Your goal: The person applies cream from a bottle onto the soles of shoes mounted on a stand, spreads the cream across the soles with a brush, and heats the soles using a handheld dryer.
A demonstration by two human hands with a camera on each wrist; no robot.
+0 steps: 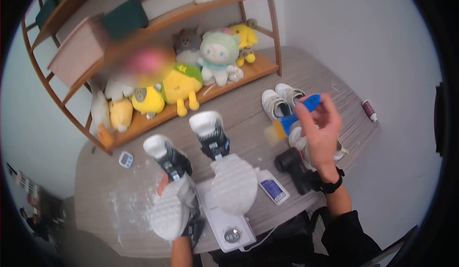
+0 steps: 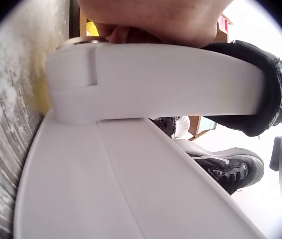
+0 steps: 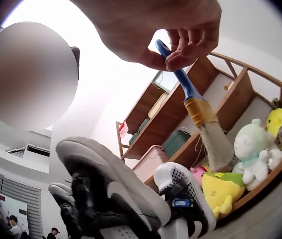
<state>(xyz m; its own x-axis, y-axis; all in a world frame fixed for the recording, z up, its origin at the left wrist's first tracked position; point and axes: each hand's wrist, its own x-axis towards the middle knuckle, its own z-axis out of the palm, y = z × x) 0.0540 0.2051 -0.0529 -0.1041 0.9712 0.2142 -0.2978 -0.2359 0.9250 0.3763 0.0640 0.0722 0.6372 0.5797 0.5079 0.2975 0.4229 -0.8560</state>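
At the left of the table (image 1: 306,71), near its front edge, a black-and-white shoe (image 1: 168,190) is gripped at its sole by the left hand (image 1: 165,185), fingers curled round it, on the white shoe dryer (image 1: 229,224). A second shoe (image 1: 222,161) is mounted just beside it, toe pointing toward the shelf. White powder (image 1: 126,205) is scattered over the table's left front corner.

To the right, a blue-handled brush (image 1: 291,118) is pinched between thumb and fingertips of the right hand (image 1: 320,133), raised above the table, bristles hanging down.

Risk, as judged: the pinch on the brush handle is light and high up, so the brush could slip or swing. The held shoe could be tipped off its post if pushed sideways.

Surroundings: a small timer (image 1: 125,159) by the shelf foot; plush toys (image 1: 191,75) on the lower shelf at the back edge; a white pair of shoes (image 1: 282,102) beneath the brush, crowding the right side; a small bottle (image 1: 369,110) at the right edge.
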